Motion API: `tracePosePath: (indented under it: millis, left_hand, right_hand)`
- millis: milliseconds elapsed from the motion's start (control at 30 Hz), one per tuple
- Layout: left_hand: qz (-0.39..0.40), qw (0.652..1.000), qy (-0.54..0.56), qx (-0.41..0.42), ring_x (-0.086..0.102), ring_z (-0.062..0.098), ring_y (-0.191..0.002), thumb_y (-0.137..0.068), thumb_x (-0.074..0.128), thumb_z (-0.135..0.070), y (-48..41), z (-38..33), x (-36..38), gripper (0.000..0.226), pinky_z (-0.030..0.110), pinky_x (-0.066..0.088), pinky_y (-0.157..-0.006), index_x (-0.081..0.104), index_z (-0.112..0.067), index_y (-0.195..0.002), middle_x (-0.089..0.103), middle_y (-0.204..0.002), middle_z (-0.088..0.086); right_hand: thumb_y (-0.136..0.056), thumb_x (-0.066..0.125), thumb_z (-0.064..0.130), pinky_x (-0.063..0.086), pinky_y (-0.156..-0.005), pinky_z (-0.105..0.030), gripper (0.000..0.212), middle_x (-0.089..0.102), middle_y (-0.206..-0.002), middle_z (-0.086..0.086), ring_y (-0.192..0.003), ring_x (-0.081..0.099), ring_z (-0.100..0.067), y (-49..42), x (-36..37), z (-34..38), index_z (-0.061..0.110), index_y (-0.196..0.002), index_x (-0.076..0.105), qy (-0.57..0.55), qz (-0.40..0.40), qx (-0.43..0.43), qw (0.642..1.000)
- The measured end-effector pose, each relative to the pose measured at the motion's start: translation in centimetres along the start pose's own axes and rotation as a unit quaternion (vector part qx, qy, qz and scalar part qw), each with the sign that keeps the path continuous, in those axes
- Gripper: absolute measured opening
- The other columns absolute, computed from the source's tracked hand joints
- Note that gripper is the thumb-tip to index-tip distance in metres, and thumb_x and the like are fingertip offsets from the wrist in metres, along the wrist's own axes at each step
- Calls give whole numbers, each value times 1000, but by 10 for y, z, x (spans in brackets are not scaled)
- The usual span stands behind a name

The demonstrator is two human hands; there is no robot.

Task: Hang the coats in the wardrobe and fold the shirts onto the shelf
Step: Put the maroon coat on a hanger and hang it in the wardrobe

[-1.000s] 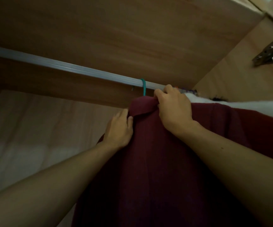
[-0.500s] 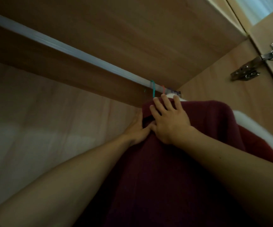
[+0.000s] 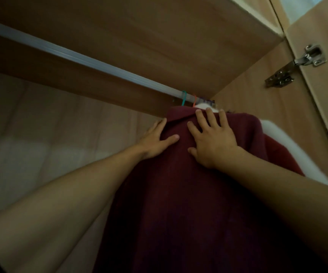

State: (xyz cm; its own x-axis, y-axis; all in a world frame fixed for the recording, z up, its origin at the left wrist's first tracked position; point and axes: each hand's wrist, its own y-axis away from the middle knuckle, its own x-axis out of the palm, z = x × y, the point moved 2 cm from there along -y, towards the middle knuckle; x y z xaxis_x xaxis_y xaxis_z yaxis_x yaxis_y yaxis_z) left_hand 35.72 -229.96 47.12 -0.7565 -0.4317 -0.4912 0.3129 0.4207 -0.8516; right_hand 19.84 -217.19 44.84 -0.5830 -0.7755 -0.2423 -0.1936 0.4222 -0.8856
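Wardrobe (image 3: pixel 159 36): view looks up into the wood-grain interior, door open at the right. Maroon coat (image 3: pixel 188 203): the largest item in frame, hanging at the right end of the compartment with its collar just under the rail (image 3: pixel 100 63), a pale metal bar running diagonally under the top panel. White garment (image 3: pixel 277 138): hangs directly behind the coat, touching it, its edge showing between the coat and the side wall. Right hand (image 3: pixel 212 140): fingers spread and straight, palm flat on the cloth just below the collar; nothing gripped. Left hand (image 3: pixel 155 140): lies along the coat's left shoulder edge, fingers straight, thumb on the cloth's face, also gripping nothing. Judgement: flat palms suggest smoothing and squaring the coat on its hanger, and easing it toward the white garment to save rail space. Hinge (image 3: pixel 297 66): metal, on the door edge, well clear of the hands. Teal hook (image 3: pixel 183 97) and orange hook (image 3: pixel 194 99): side by side over the rail; which one carries the coat cannot be told. No shirts or shelf in view.
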Motion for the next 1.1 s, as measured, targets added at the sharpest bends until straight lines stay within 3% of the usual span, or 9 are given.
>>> tracePosePath:
  millis: [200,333,533,833,1100]
  left_hand:
    - [3,992,-121,33,-2,22,-153,-78,40,-85,52,-6,-48,92,44,4,-123,6,-44,-154,2,-166,-1]
    - [31,986,-164,19,0,23,-153,-69,31,-93,99,10,-54,99,48,9,-123,3,-47,-153,2,-166,-4]
    - [56,974,-220,0,4,24,-152,-76,37,-88,150,37,-62,98,51,17,-121,0,-42,-155,4,-166,0]
    - [28,988,-153,-4,14,20,-150,-83,38,-80,229,43,-46,87,49,25,-118,10,-41,-155,15,-164,-2]
    - [43,989,-139,-12,16,20,-148,-82,39,-78,286,21,-26,85,47,26,-118,14,-40,-155,17,-163,0]
  right_hand:
    - [-91,31,69,-4,-118,-57,82,-6,-163,-15,-149,-8,-37,29,-27,-4,25,-155,8,10,9,9,1000]
    - [-91,33,68,-4,-118,-57,82,-6,-163,-15,-149,-9,-37,47,-32,11,24,-156,7,0,23,-2,1000]
    - [-92,33,67,-4,-119,-56,81,-6,-163,-14,-149,-9,-37,61,-33,35,25,-156,7,-22,56,-24,998]
    - [-92,33,66,4,-120,-55,76,6,-163,-14,-150,0,-36,104,-45,72,26,-154,13,-108,64,-16,992]
    - [-92,36,65,5,-120,-54,76,2,-163,-12,-149,0,-37,168,-46,84,28,-154,10,-113,108,-43,987]
